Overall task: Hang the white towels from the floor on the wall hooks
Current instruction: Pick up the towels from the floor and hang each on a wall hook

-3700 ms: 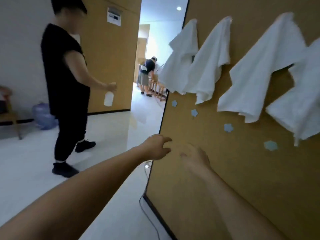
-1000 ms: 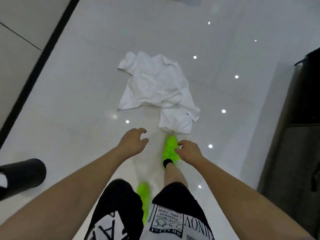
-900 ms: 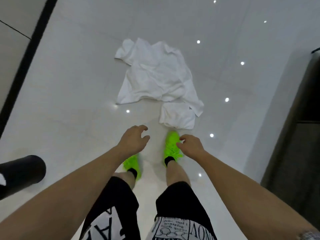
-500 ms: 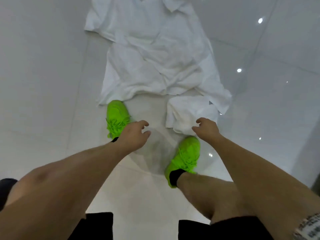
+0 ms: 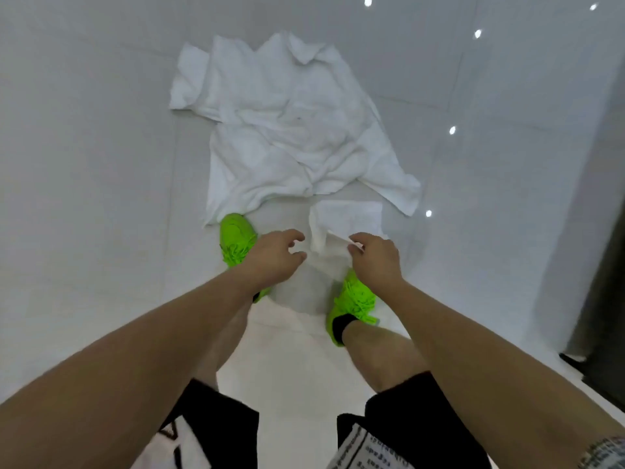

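A crumpled heap of white towels (image 5: pixel 287 130) lies spread on the glossy white floor in front of me. A smaller folded white towel (image 5: pixel 348 214) lies just in front of it, by my right foot. My right hand (image 5: pixel 375 262) reaches down to this small towel, with thumb and forefinger pinching its near edge, which is slightly lifted. My left hand (image 5: pixel 270 262) hovers beside it over the floor, its fingers loosely curled and holding nothing. The wall hooks are out of view.
My bright green shoes (image 5: pixel 235 242) (image 5: pixel 355 299) stand on the floor right at the towels' near edge. A dark panel (image 5: pixel 608 299) rises along the right edge. Ceiling lights reflect in the white floor tiles (image 5: pixel 84 164).
I turned from the wall of hung towels, walked up to the heap on the floor and bent down. Both hands dropped lower, and the right one reached the small towel's edge.
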`<state>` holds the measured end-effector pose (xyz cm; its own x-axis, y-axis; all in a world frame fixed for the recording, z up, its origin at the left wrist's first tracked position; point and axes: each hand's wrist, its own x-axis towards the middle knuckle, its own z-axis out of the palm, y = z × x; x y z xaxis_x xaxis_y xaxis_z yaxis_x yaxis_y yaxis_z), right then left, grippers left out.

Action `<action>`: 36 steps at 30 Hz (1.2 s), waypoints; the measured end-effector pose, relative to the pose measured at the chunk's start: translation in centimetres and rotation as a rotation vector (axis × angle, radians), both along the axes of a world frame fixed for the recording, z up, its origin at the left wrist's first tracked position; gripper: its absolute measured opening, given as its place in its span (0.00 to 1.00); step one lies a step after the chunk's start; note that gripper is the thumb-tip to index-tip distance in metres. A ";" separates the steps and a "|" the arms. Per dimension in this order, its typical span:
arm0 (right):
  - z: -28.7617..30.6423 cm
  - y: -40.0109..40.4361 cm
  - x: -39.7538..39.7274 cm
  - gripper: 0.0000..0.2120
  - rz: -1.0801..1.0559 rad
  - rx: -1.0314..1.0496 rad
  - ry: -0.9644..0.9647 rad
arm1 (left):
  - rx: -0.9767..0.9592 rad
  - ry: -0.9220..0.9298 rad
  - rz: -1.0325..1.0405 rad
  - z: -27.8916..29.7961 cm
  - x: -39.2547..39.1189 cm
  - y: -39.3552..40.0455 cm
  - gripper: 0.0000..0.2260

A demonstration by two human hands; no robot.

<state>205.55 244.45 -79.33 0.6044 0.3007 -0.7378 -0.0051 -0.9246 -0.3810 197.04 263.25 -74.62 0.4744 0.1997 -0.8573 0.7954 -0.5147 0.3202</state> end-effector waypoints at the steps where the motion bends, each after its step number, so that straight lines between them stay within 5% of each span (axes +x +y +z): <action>1: 3.4 0.2 0.5 0.12 -0.002 0.044 -0.036 | -0.006 -0.035 -0.007 3.1 1.0 -0.4 0.19; 6: 19.7 1.8 3.8 0.10 0.040 0.273 -0.158 | 0.015 -0.281 -0.054 18.3 5.2 -2.9 0.23; 11: 33.4 1.5 5.9 0.09 0.078 0.354 -0.224 | 0.162 -0.436 -0.033 31.7 7.3 -3.7 0.04; 19: 53.8 -3.1 3.9 0.13 -0.217 0.645 -0.456 | 0.174 -0.891 -0.100 51.3 7.9 -5.0 0.05; 23: 63.1 -6.3 -0.3 0.15 -0.178 0.718 -0.613 | 0.079 -1.123 -0.017 59.4 4.7 -6.8 0.06; 36: 71.5 -20.1 -12.1 0.09 -0.035 0.284 -0.618 | 0.036 -1.376 0.055 72.5 -4.3 -13.1 0.09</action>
